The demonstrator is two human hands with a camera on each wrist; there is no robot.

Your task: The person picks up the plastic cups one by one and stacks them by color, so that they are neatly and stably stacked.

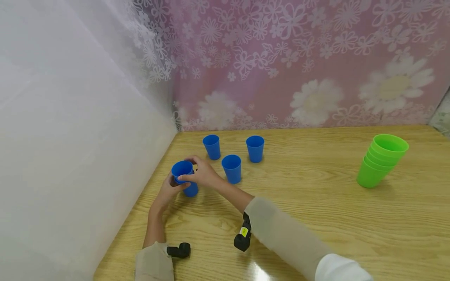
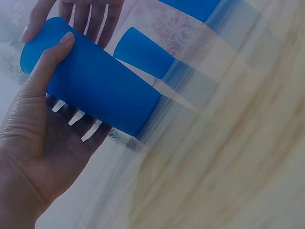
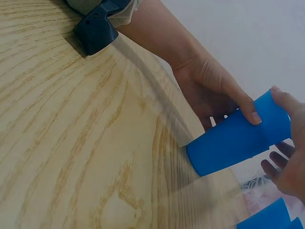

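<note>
Two nested blue cups stand upright at the left of the table, the upper cup [image 1: 182,168] sitting in the lower cup [image 1: 191,189], whose rim shows as a step. My left hand [image 1: 168,193] grips them from the left, its thumb [image 2: 62,46] along the near side and its fingers behind. From the right, my right hand [image 1: 205,173] holds the upper cup near its rim, its thumb on the near side. In the right wrist view the right hand [image 3: 293,164] is cut off by the frame edge, so part of its hold is hidden.
Three single blue cups stand upright just beyond and to the right: one at the back [image 1: 212,148], one nearer [image 1: 232,170] and one farther right [image 1: 255,150]. A leaning-looking stack of green cups [image 1: 374,166] stands at the far right. A white wall [image 1: 88,117] borders the table's left edge.
</note>
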